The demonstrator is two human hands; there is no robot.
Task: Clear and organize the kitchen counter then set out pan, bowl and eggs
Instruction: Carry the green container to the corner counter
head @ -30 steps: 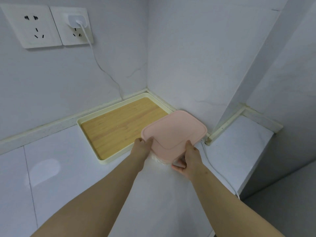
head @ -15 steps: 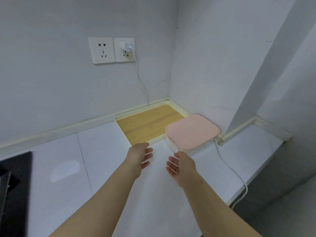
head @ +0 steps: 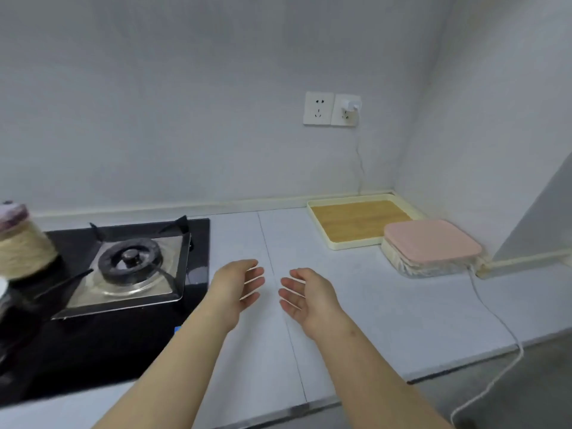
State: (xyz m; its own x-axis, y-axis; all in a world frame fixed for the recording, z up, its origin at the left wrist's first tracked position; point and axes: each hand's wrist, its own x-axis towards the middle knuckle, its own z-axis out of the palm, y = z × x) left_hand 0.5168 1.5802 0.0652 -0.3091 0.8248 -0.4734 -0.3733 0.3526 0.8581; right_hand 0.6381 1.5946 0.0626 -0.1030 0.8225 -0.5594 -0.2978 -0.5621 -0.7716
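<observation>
- Surface: I see a white tiled counter point(head: 356, 308) with one thin grout seam running front to back between my two hands. A pale raised strip seals its back edge against the wall.
- Room: the walls are plain grey-white and meet in a corner at the far right. A double wall socket point(head: 331, 109) sits above the counter, with a white charger plug point(head: 353, 105) seated in its right half.
- Cable: a white cord point(head: 495, 317) drops from the plug, reappears beside the pink-lidded box and trails over the counter's front edge at lower right.
- Left hand point(head: 236, 286): fingers spread, palm turned inward, held above the counter and gripping nothing.
- Right hand point(head: 308, 294): fingers spread, palm turned inward, facing the left hand; also empty. The two hands are near each other but apart.
- Tray point(head: 334, 244): a cream-rimmed tray with a wooden base lies in the back right corner, flat on the counter.
- Pink-lidded box point(head: 431, 244): it rests on the counter just beside the tray's front right corner, lid on. I cannot tell whether they touch.
- Gas stove point(head: 130, 267): a black glass hob with one burner sits at the left, flush with the counter.
- Jar point(head: 21, 243): a blurred, twine-wrapped container stands at the far left edge; its details are not legible.
</observation>
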